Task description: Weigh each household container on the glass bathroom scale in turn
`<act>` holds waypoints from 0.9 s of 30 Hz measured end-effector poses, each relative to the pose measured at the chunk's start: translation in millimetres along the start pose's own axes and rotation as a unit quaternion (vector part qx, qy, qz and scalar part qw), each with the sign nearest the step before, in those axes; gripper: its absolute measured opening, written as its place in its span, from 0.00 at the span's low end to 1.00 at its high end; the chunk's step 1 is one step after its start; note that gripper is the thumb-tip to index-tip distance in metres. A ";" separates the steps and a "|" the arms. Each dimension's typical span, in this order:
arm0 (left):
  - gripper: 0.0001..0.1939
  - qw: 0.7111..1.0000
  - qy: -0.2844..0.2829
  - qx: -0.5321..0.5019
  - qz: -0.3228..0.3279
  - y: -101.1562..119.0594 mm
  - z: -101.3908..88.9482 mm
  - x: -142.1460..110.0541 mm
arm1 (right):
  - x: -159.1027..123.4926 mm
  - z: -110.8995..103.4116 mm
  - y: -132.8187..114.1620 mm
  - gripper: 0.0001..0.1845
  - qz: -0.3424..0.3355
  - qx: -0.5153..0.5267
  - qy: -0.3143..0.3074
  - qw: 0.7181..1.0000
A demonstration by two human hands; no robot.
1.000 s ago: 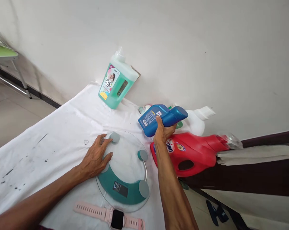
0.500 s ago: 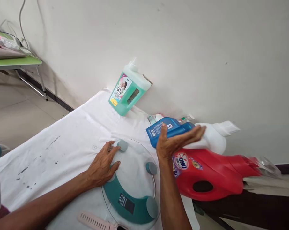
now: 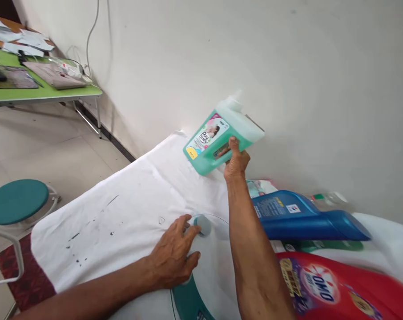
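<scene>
A bottle of green liquid [image 3: 201, 165] with a whitish cap and a printed label stands by the wall at the table's far edge. My right hand [image 3: 236, 161] is closed around its handle, thumb on the near side; the other fingers are mostly hidden. My left hand [image 3: 175, 253] rests, fingers apart, on the rim of a round glass scale [image 3: 191, 295], its fingertips at a grey round pad [image 3: 202, 225]. My right forearm and the lower picture edge hide much of the scale.
A blue bottle [image 3: 288, 215] and a red OMO detergent bottle [image 3: 351, 284] lie on the right. White cloth [image 3: 121, 213] covers the table. At left are a teal stool [image 3: 18, 201] and a green table [image 3: 78, 93] with a laptop. A wall [image 3: 304, 89] rises behind.
My right hand has moved from above the blue bottle to the green bottle's handle and closed on it. The left hand stays on the scale. The view has swung left.
</scene>
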State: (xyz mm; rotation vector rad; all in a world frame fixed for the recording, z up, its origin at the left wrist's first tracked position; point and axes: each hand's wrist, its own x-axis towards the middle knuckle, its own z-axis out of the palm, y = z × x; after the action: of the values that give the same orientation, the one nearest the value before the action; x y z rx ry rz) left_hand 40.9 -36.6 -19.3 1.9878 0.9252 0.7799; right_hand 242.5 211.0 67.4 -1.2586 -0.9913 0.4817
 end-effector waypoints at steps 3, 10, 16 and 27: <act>0.32 1.000 -0.005 -0.011 -0.006 1.7 -0.4 1.1 | 1.1 11.3 -5.4 0.33 0.019 0.067 -0.022 0.997; 0.32 1.000 -0.017 -0.022 -0.010 3.3 -4.1 3.3 | -41.5 26.6 -32.4 0.32 -0.031 0.069 0.074 0.994; 0.30 1.000 -0.008 -0.015 0.009 1.5 -5.4 3.5 | -88.9 -17.4 -84.1 0.31 -0.069 0.017 0.078 0.994; 0.28 0.998 0.023 0.009 0.053 -12.4 0.5 -15.2 | -243.9 -154.6 -162.7 0.32 -0.030 -0.001 0.088 0.996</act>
State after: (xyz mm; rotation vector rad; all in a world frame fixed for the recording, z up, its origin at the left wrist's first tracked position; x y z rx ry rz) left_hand 28.9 -44.0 -33.0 2.0565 0.8607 0.8832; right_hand 209.9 -111.7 135.8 -1.2466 -0.8787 0.3172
